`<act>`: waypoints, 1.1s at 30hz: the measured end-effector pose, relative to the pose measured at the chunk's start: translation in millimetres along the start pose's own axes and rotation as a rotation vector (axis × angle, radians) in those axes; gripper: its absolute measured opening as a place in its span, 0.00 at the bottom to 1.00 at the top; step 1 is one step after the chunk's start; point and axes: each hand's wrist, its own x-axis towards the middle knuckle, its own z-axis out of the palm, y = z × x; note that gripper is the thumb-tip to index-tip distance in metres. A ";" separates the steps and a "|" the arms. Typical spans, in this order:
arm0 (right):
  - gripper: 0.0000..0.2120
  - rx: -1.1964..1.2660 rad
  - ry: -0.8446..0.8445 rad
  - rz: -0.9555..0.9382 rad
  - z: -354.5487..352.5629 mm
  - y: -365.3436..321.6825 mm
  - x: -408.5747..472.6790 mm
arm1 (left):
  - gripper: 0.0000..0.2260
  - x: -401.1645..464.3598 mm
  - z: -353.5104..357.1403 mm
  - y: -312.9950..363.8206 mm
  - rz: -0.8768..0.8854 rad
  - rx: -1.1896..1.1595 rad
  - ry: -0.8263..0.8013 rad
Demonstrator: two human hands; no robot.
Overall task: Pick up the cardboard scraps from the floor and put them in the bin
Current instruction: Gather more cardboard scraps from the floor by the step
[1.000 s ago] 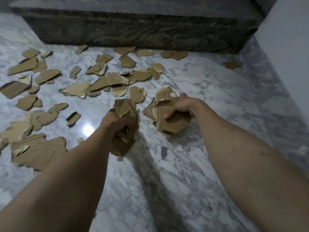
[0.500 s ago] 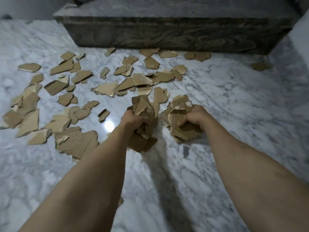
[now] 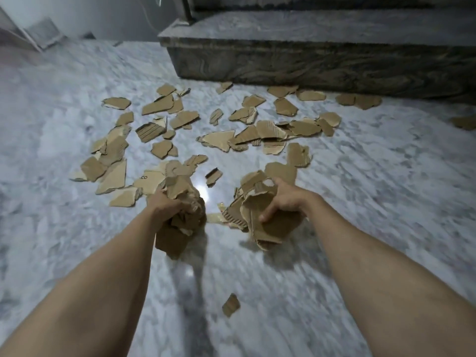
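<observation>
My left hand [image 3: 164, 204] grips a crumpled bunch of brown cardboard scraps [image 3: 177, 228] above the marble floor. My right hand [image 3: 284, 199] grips a second bunch of cardboard scraps [image 3: 260, 220], with larger torn pieces sticking out below the fingers. Several loose scraps [image 3: 216, 139] lie scattered on the floor beyond both hands, up to the stone step. One small scrap [image 3: 231, 304] lies on the floor between my forearms. No bin is in view.
A dark veined stone step [image 3: 322, 65] runs across the back right. The white-grey marble floor [image 3: 373, 202] stretches around the scraps. A pale wall and a white frame [image 3: 43, 34] stand at the far left.
The view has swung left and back, so the step now sits at the upper right. Both hands have lifted, still holding their bunches. A small scrap now lies between my forearms.
</observation>
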 end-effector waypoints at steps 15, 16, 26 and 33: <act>0.24 -0.628 0.120 0.049 83.9 -48.2 29.1 | 0.36 17.7 2.8 18.4 0.112 0.690 -0.080; 0.21 -0.602 0.133 0.041 85.2 -47.1 26.0 | 0.35 20.1 2.9 19.2 0.139 0.694 -0.087; 0.34 0.291 0.396 0.179 37.5 -39.8 7.1 | 0.36 19.1 3.6 8.9 0.246 0.547 -0.144; 0.32 0.487 0.477 0.257 5.4 -38.2 15.8 | 0.18 12.8 -23.7 -10.1 0.135 0.174 -0.147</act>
